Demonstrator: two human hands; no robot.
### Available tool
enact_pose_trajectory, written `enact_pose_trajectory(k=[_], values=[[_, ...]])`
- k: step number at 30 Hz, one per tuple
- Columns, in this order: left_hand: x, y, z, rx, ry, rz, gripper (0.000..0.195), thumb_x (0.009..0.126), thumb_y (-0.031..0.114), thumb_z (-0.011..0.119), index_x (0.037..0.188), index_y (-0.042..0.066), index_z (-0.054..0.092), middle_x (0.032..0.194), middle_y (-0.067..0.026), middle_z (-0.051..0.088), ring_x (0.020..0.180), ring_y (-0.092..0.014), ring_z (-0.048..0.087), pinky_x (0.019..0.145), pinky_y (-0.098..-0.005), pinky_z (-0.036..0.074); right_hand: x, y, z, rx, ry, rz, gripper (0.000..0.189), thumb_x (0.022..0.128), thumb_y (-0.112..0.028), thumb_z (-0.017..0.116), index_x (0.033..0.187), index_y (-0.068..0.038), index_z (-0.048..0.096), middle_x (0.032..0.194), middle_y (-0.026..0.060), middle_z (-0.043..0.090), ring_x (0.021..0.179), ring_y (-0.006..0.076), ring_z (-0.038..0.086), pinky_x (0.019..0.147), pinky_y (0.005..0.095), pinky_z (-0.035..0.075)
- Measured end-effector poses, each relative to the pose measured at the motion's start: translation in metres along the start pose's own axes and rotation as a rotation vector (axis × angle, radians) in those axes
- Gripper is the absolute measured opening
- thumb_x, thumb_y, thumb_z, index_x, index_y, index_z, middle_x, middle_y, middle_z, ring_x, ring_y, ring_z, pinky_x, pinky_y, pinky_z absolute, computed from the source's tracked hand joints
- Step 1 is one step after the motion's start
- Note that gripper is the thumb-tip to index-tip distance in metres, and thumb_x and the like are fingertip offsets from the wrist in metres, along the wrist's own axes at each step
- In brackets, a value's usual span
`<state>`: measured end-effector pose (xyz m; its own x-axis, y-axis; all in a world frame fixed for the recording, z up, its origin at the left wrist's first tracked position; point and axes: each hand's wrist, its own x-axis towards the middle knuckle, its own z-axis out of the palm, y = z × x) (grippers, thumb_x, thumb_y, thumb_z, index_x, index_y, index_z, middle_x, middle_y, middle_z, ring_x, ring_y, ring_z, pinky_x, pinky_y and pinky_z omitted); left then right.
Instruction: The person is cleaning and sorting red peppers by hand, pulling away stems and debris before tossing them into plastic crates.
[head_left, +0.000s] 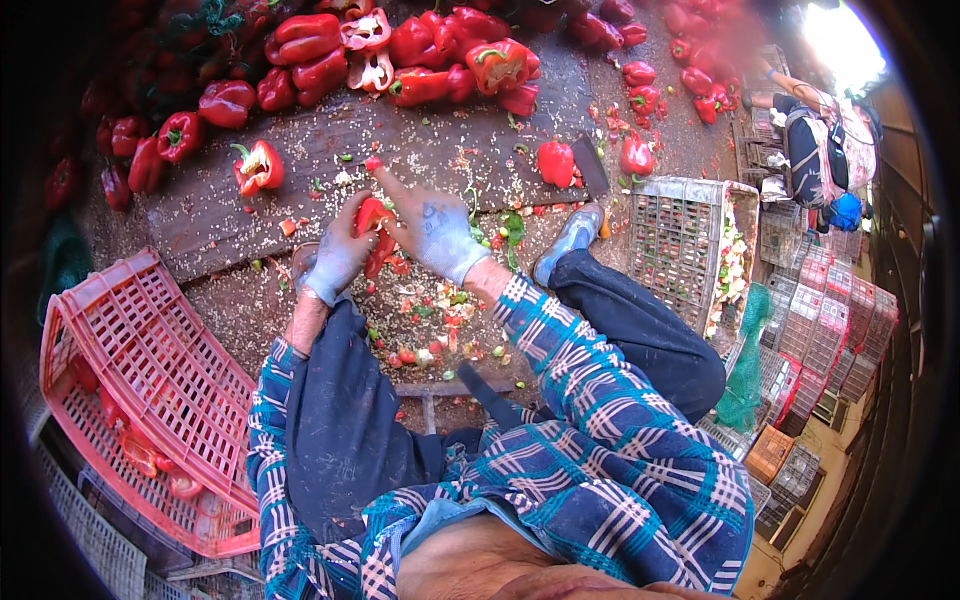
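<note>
My left hand (337, 259), in a soiled pale work glove with worn, dark fingers, grips a red bell pepper piece (381, 238) in front of my left knee. My right hand (439, 225), in a matching glove, is at the pepper's right side with its index finger stretched forward. A small red bit (373, 163) shows at that fingertip; whether it is stuck there or lies on the board behind cannot be told. How far the right hand's other fingers grasp the pepper is hidden. An opened pepper (259, 169) with pale core lies on the seed-strewn board (330, 142).
A heap of red peppers (427, 37) borders the board's far side. A pink plastic crate (150, 330) holding pepper pieces leans at left. At right stand a grey crate (675, 244) with scraps, green netting (742, 375), stacked crates (817, 315) and another person (832, 150). A dark flat blade-like piece (590, 165) lies beside a pepper (555, 163).
</note>
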<state>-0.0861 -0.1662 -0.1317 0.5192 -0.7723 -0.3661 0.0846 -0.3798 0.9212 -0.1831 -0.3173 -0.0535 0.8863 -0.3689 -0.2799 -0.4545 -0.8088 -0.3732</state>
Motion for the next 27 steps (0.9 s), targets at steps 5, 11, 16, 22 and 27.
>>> enact_pose_trajectory(k=[5,11,16,22,27], values=[[0.001,-0.006,0.006,0.099,0.006,0.05,0.063,0.082,0.012,0.065,0.142,0.007,0.047,0.135,-0.0207,0.058,0.123,-0.033,0.059,0.105,-0.039,0.046,0.01,0.015,-0.006,0.078,-0.29,-0.087,0.034,0.092,-0.037,0.059,0.108,-0.007,0.06,0.1,0.0177,0.071,0.096,0.037,0.069,0.083,0.0485,0.053],[0.001,-0.004,0.005,0.161,-0.033,-0.028,0.062,0.083,0.02,0.065,0.141,0.004,0.048,0.136,-0.021,0.058,0.124,-0.035,0.059,0.105,-0.0394,0.046,0.012,0.022,0.016,0.039,-0.309,-0.042,0.035,0.093,-0.037,0.059,0.105,-0.004,0.06,0.1,0.0211,0.071,0.098,0.0382,0.069,0.085,0.0477,0.053],[0.002,-0.019,0.005,0.112,-0.159,-0.012,0.057,0.082,0.018,0.064,0.135,0.005,0.054,0.129,-0.0221,0.062,0.119,-0.036,0.061,0.101,-0.0412,0.048,0.017,0.041,0.022,0.101,-0.494,-0.088,0.045,0.09,-0.043,0.059,0.113,-0.004,0.062,0.102,0.0238,0.07,0.1,0.0397,0.067,0.089,0.0477,0.051],[0.0,0.0,0.013,0.307,-0.119,0.032,0.056,0.081,0.02,0.065,0.135,0.008,0.055,0.129,-0.0193,0.063,0.119,-0.034,0.062,0.101,-0.0397,0.048,0.003,0.049,0.025,0.286,-0.44,-0.051,0.042,0.088,-0.041,0.058,0.117,-0.011,0.064,0.105,0.0191,0.071,0.099,0.0392,0.068,0.087,0.0468,0.052],[0.012,-0.017,0.013,-0.236,-0.097,-0.183,0.054,0.086,0.004,0.059,0.139,-0.002,0.051,0.13,-0.0133,0.062,0.115,-0.02,0.061,0.099,-0.0313,0.05,0.008,0.039,0.037,0.366,-0.242,0.085,0.04,0.089,-0.037,0.063,0.118,-0.01,0.067,0.098,0.0186,0.071,0.089,0.0342,0.07,0.08,0.0432,0.054]])
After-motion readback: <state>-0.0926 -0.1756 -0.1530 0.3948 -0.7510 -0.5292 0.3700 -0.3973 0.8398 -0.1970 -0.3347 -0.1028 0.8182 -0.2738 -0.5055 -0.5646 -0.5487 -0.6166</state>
